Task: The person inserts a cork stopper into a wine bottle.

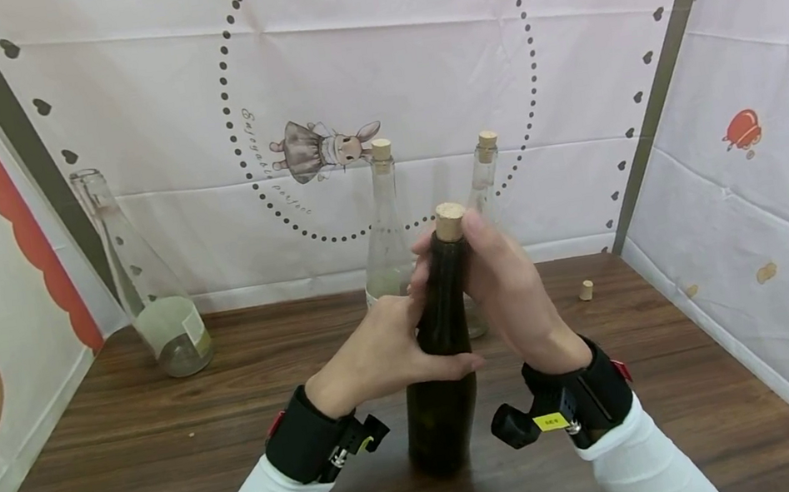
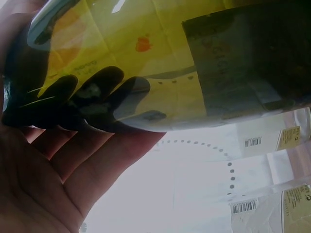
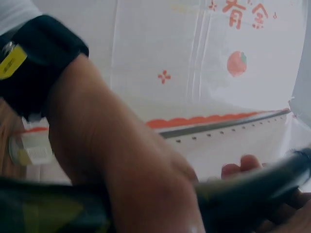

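A dark green glass bottle (image 1: 443, 420) stands nearly upright, its base at the tabletop, with a cork (image 1: 450, 222) in its mouth. My left hand (image 1: 395, 345) grips the bottle below the neck, thumb across the near side; the left wrist view shows its fingers behind the yellow-green glass. Higher up, my right hand (image 1: 511, 297) holds the neck, its thumb close beside the cork. Fingertips (image 3: 238, 167) show past the far side of the neck in the right wrist view. A label on the bottle appears as a dark patch in the left wrist view.
Two corked clear bottles, one at centre (image 1: 387, 255) and one to its right (image 1: 485, 178), stand behind, partly hidden. At the back left stands an uncorked clear bottle (image 1: 175, 331). A loose cork (image 1: 586, 290) sits on the wooden table (image 1: 132, 476) at right. Printed cloth walls surround the table.
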Available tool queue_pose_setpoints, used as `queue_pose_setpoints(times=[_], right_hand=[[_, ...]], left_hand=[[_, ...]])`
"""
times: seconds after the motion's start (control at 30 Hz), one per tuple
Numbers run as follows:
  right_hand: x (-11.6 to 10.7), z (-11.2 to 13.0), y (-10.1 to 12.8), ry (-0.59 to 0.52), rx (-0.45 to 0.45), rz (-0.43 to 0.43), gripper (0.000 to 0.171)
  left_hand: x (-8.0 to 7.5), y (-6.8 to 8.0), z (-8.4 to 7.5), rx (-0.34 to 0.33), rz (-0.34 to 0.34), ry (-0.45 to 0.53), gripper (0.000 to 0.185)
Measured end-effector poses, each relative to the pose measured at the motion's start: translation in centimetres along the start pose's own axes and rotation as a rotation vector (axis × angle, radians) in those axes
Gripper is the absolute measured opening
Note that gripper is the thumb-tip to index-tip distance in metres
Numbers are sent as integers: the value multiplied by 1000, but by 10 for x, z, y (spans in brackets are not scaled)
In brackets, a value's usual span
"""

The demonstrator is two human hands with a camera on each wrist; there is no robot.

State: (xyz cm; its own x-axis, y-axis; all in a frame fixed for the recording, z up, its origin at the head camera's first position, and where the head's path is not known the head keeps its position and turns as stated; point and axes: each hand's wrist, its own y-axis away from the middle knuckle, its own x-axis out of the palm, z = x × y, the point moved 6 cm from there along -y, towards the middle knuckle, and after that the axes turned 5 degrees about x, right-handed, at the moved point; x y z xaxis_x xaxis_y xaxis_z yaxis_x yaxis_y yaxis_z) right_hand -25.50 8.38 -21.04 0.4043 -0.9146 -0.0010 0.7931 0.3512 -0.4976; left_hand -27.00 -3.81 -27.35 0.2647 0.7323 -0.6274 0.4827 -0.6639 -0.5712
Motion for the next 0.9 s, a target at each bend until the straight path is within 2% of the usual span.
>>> queue_pose_setpoints(times=[0.17,0.27,0.37,0.63,0.9], right_hand=[[-11,-4,9,1,-36,-32,52],[-21,-8,13,10,-53,-56,49],[-34,-17,16,23,-39,-102,50],[-76,-39,17,131,55,-228,58],[-119,-63,23,199,206,-298,65]], left_hand=[[-6,-4,3,-18,-11,-47,59],[-9,-5,4,-14,-14,-76,51],[-14,-4,6,-26,-20,-89,49],[-34,4,22,-154,-45,-133,42],[-58,13,42,-210,-108,-190,46]])
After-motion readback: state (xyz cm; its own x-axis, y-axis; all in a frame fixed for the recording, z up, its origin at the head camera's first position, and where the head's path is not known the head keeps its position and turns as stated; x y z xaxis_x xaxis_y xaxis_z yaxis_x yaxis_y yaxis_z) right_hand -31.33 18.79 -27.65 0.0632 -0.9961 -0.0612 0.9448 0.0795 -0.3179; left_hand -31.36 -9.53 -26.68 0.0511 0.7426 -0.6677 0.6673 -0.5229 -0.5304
